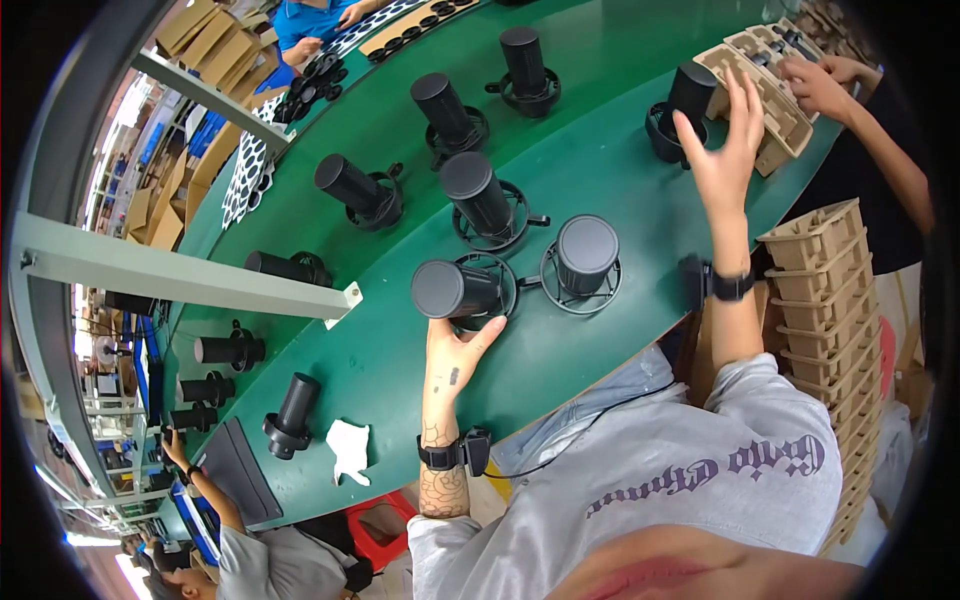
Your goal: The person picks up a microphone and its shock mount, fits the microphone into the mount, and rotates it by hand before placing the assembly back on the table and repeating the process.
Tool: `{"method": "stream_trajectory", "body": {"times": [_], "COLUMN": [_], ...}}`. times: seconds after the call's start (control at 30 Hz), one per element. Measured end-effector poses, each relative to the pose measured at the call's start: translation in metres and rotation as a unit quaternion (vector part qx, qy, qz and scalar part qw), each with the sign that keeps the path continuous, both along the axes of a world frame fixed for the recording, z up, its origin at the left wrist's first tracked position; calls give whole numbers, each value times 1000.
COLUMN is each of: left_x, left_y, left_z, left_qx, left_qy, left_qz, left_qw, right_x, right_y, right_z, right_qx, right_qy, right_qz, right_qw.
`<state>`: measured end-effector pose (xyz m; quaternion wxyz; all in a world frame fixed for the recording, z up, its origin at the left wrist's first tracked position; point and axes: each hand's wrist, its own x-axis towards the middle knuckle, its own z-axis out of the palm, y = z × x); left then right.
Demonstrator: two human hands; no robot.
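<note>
Several matte black cylinders stand in round black ring mounts with open ribs. My left hand [452,362] is at the lower side of the nearest black cylinder [448,289], its thumb out along the ring mount [490,278]; the other fingers are hidden behind the cylinder, and it seems to grip there. Just right of that stands another black cylinder [586,248] in its ring. At the far right, my right hand [727,150] is spread open beside a black cylinder [691,92] in a cup-like mount, thumb tip close to its side. Both wrists wear black straps with small devices.
A co-worker's hands [822,88] work at moulded brown pulp trays [775,110]. More trays are stacked [820,290] right of me. A pale metal post [190,265] crosses the left. A white cloth [348,450] lies on the green table [400,425]. Other people sit at left and far side.
</note>
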<state>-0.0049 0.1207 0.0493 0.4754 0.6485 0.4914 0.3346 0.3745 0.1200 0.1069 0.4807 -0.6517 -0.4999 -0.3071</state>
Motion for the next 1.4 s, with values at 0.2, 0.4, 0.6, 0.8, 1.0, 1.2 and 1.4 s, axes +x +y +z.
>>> {"method": "stream_trajectory", "body": {"times": [0.2, 0.4, 0.6, 0.8, 1.0, 1.2, 1.4], "left_x": [10, 43, 125, 210, 256, 157, 93], "left_y": [-2, -14, -18, 25, 57, 50, 73], "left_z": [-7, -1, -7, -16, -18, 21, 0], "left_qx": [46, -4, 82, 183, 174, 637, 284], "left_qy": [69, 74, 74, -10, -123, -26, -24], "left_qz": [-17, -79, -201, -180, -172, -92, 137], "left_qw": [996, 994, 973, 966, 962, 765, 949], "right_x": [-89, -92, -38, 12, 45, 19, -37], "right_y": [-54, -71, -80, -76, -47, -47, -53], "right_z": [-52, -72, -84, -89, -95, -72, -42], "right_qx": [-235, -218, -174, -95, -22, 55, 144], "right_qy": [262, 267, 326, 301, 231, 154, 62], "right_qz": [456, 301, 131, 29, -64, -100, 192], "right_qw": [817, 889, 920, 949, 971, 981, 969]}}
